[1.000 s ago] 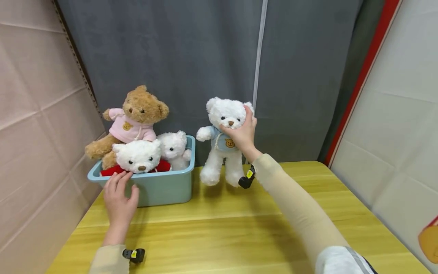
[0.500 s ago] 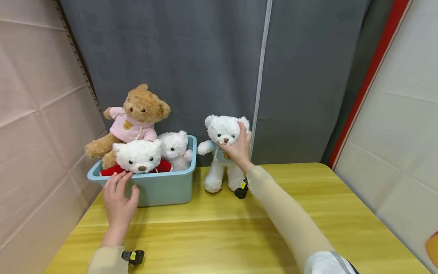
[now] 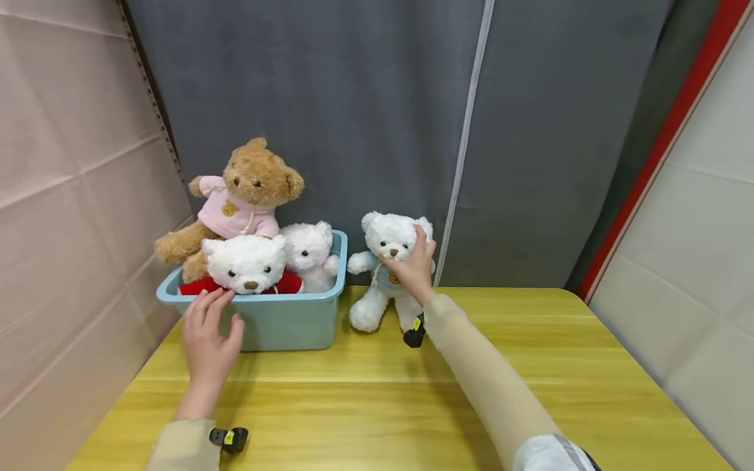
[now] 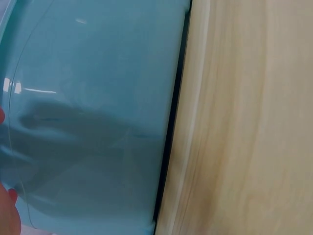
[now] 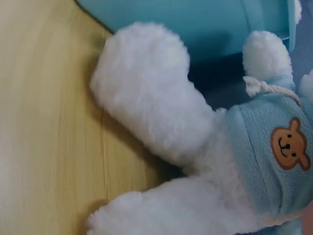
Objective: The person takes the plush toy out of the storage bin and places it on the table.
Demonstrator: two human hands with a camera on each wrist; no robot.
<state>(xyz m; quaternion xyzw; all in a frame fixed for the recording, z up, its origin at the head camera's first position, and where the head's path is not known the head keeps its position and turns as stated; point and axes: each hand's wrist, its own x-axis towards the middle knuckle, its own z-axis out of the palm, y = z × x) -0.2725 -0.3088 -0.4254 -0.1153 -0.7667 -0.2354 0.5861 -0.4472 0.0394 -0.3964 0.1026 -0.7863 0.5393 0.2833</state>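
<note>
My right hand [image 3: 417, 271] grips the head of a white teddy bear [image 3: 370, 307] in a light blue hoodie, thumb below the face and fingers at its side. The bear sits on the table with its legs forward. In the right wrist view, its hoodie [image 5: 254, 152] carries a small brown bear patch. My left hand [image 3: 209, 347] touches the front rim of a light blue plastic bin [image 3: 288, 327] with relaxed fingers, thumb apart. Inside the bin are a brown teddy bear [image 3: 259, 176] in pink, a white bear [image 3: 244, 261] in red and another white bear [image 3: 309, 252].
The yellow wood-grain table [image 3: 365, 405] runs out in front of the bin. A grey curtain [image 3: 353, 118] hangs right behind it. Pale cloth walls [image 3: 71, 196] stand on the left and right, the right one edged in red.
My right hand has lowered the blue-hoodie bear from standing height into a sitting pose on the table. My left hand stays at the bin's rim. The head view has shifted slightly.
</note>
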